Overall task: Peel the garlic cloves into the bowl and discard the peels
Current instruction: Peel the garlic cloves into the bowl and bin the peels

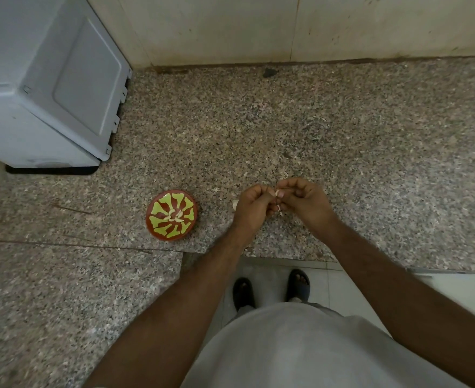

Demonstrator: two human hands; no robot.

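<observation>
A small red bowl (172, 215) with a yellow-green pattern stands on the speckled granite counter (314, 130). A few pale peeled garlic cloves (174, 217) lie in its middle. To the bowl's right, my left hand (251, 207) and my right hand (300, 200) meet above the counter, fingers curled. Between their fingertips they pinch one small garlic clove (277, 195), mostly hidden by the fingers. A pale bit of garlic or peel (235, 204) lies on the counter just behind my left hand.
A grey-white appliance (48, 88) fills the counter's back left corner. A tiled wall (286, 26) closes the back. The counter's front edge steps in near my body, with the floor and my sandalled feet (270, 289) below.
</observation>
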